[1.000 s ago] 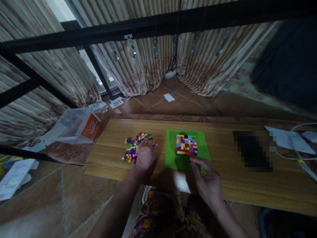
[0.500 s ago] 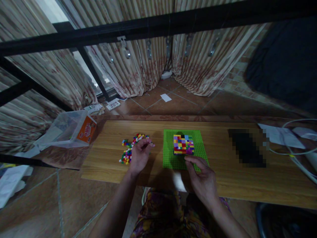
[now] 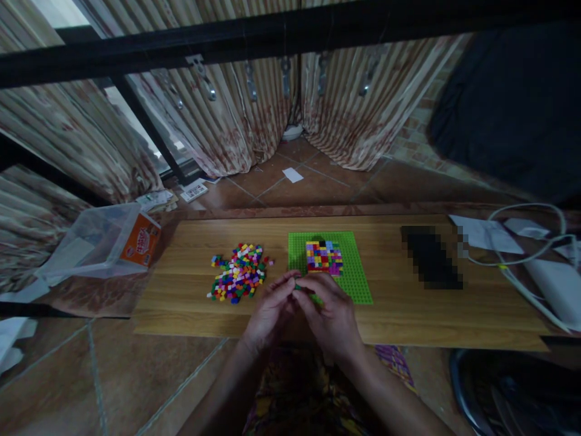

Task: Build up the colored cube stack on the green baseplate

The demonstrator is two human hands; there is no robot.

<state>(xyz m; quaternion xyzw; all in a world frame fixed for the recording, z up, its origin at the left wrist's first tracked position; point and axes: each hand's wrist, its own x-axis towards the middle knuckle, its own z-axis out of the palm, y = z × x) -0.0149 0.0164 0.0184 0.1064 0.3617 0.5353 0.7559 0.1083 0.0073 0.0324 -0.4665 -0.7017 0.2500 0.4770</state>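
1. The left hand and the right hand meet fingertip to fingertip over the near edge of the wooden board.
2. Both hands' fingers are curled together and pinch a small green brick between them.
3. The brick sits just at the near left corner of the green baseplate.
4. On the baseplate stands a square block of many-coloured bricks, just beyond the hands.
5. A loose pile of coloured bricks lies left of the baseplate, near the left hand.
6. A clear plastic box lies off the board's left end.
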